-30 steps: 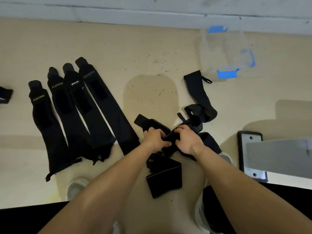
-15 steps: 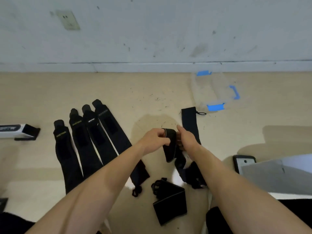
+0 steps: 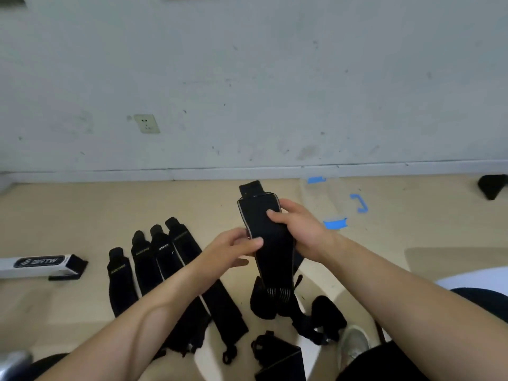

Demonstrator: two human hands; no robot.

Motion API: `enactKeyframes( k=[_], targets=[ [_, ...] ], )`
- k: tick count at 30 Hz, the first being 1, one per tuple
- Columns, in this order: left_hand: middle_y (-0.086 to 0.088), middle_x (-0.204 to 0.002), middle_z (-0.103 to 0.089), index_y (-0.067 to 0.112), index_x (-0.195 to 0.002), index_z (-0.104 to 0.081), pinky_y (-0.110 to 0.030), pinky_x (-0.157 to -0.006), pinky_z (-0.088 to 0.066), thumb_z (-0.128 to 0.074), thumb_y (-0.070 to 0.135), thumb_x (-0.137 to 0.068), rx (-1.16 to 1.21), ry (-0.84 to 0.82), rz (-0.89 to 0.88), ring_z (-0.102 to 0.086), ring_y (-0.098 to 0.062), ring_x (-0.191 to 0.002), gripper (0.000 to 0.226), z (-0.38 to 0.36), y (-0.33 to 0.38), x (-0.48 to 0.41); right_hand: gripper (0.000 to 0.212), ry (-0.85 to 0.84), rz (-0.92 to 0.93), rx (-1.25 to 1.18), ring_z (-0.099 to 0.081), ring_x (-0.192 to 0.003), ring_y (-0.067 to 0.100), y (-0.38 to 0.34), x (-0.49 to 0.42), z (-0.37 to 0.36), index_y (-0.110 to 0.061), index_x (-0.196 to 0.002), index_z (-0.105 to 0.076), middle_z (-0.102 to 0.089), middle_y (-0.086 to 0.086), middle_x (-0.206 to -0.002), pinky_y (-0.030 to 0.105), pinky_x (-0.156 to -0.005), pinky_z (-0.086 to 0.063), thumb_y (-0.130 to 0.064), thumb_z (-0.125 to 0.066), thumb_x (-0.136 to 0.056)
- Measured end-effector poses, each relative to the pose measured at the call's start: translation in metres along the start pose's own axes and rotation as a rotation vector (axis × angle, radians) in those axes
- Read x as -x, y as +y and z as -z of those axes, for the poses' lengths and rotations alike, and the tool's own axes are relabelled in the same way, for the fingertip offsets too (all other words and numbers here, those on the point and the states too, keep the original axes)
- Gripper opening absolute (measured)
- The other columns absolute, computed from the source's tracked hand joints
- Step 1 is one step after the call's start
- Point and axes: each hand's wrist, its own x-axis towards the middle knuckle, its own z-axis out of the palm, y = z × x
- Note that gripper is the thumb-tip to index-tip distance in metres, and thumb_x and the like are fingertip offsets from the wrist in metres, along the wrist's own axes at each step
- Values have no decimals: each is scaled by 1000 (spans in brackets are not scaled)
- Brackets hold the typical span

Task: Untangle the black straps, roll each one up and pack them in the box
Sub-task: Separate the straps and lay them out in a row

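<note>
While the left grip (image 3: 233, 248) pinches one edge of a black strap (image 3: 275, 259), the right grip (image 3: 299, 229) curls round the other edge, holding it upright above the floor. Its lower end hangs into a tangle of straps (image 3: 270, 303). Four flat straps (image 3: 143, 268) lie side by side to the left, and the clear box (image 3: 321, 204) sits by the wall.

held strap (image 3: 270, 243): matt black cloth, pale edging, striped elastic band lower down | laid-out straps (image 3: 165, 259): likewise matt black cloth, printed lettering | box (image 3: 321, 200): clear plastic, blue plastic clasps | floor (image 3: 68, 215): smooth beige, faintly scuffed | wall (image 3: 247, 78): matt paint, smudged | carton (image 3: 35, 264): glossy white card | socket plate (image 3: 146, 123): smooth pale plastic
</note>
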Motion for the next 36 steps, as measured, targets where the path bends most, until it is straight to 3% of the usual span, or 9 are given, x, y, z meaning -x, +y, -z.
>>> enactKeyframes(
  k=[4,9,15,20,26,29,31,33,36],
  targets=[
    [-8,-121,-74,16,-125,-71,-43,-103,-53,-50,40,-106,339,162,-60,-69,-27,-116,37,-5,11,8,24,-112,0,-1,-73,-103,34,-2,28,-13,-21,-124,-64,-75,14,-113,42,-84,-61,-15,-55,-103],
    [-9,-110,-78,10,-121,-70,-40,-86,-60,-57,16,-104,383,329,-129,-74,-28,-105,22,1,7,2,20,-75,40,125,-74,-95,27,13,33,-33,-26,-115,-69,-77,7,-104,46,-77,-60,-23,-54,-103],
    [-6,-104,-79,12,-117,-73,-33,-77,-58,-61,18,-102,379,317,-77,-77,-21,-96,20,5,-3,-7,18,67,151,111,-74,-94,34,17,9,-42,-14,-110,-68,-74,18,-104,51,-79,-58,-23,-53,-105],
    [-8,-97,-79,11,-119,-71,-26,-65,-58,-61,19,-102,377,313,-66,-77,-22,-87,21,5,-7,-11,26,44,97,110,-75,-79,18,23,1,-40,-16,-108,-72,-77,6,-93,34,-62,-58,-32,-51,-106],
    [-7,-100,-79,17,-120,-71,-33,-72,-58,-61,22,-103,346,331,-45,-77,-23,-92,20,9,-9,-10,14,141,60,67,-68,-63,11,23,-3,-38,-16,-101,-63,-71,-3,-76,30,-57,-54,-28,-57,-103],
    [-3,-98,-79,17,-115,-71,-35,-75,-61,-60,23,-103,323,412,-66,-77,-19,-92,17,6,-7,-8,12,271,102,119,-66,-73,14,27,-4,-35,-21,-95,-58,-66,-4,-82,36,-69,-59,-29,-66,-97],
    [-2,-97,-79,16,-110,-69,-38,-77,-63,-64,20,-101,328,529,-90,-77,-19,-92,11,6,-7,-8,12,390,213,262,-60,-70,3,29,1,-36,-24,-90,-59,-62,-10,-85,24,-72,-55,-27,-69,-93],
    [-5,-99,-77,16,-106,-68,-38,-75,-63,-68,17,-99,352,593,-115,-77,-21,-92,7,5,-5,-7,4,326,313,330,-59,-72,-5,28,9,-43,-28,-96,-66,-67,-13,-97,9,-67,-46,-24,-66,-94],
    [-9,-111,-72,12,-103,-69,-34,-74,-63,-71,13,-96,335,563,-167,-75,-22,-98,8,-4,0,-3,25,109,349,338,-63,-102,-2,30,17,-55,-40,-117,-68,-67,-17,-119,21,-92,-50,-26,-58,-99]
  ],
)
